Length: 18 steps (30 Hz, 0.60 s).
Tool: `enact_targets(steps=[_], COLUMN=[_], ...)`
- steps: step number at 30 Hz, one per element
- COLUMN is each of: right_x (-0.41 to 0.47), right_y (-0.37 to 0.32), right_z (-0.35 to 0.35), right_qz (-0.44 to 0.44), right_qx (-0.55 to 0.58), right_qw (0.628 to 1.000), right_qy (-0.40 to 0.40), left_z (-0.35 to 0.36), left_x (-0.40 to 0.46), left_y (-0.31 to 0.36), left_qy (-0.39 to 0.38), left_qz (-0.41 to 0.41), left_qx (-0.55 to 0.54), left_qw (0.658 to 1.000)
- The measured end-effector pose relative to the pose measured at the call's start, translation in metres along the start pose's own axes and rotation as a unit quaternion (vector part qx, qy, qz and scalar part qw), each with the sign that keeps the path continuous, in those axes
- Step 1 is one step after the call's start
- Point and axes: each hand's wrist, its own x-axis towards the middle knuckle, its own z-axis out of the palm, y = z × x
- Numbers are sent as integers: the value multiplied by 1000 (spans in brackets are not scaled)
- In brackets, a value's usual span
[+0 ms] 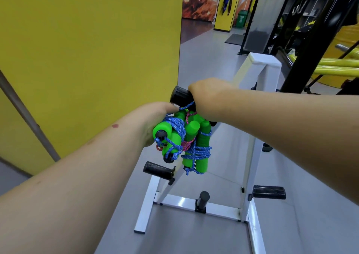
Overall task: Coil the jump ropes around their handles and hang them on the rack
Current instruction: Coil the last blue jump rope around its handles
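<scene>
From the head camera, two bare arms reach out to a white rack (250,156) that stands on the grey floor (204,234).

The left hand (155,121) is curled around a green handle (162,131) of a jump rope (175,126). Its grip is tight on that handle. Blue rope is wound round and round the green handles. A black cap sits at the end of the handle, just below the left hand.

The right hand (207,100) is just above and to the right of the left hand. It is on a black peg (180,97) near the top of the rack. Its fingers are on the far side, so you cannot tell if its grip is closed on the peg or on the rope.

A second bundle of green handles (196,150) hangs right under the right hand. Blue rope is wrapped around it too, and a bit of pink rope (187,142) shows between the two bundles. The bundles touch each other.

Well below the hands, another black peg (158,170) sticks out to the left of the rack. Lower down is a short black peg (203,199) on the bottom bar, and one more peg (269,192) is on the right side.

A big yellow wall (87,49) is to the left of the hands.
</scene>
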Motion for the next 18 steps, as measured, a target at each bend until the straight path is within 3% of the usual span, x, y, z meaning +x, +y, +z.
enact_targets(steps=[18], right_x=[-10], right_y=[12], right_z=[16], right_qz=[-43], right_qx=[32], right_qw=[997], right_qy=[54], left_z=[-23], left_x=[-28], left_y=[3], left_qy=[40], left_qz=[-17], left_qx=[0], left_qw=[999])
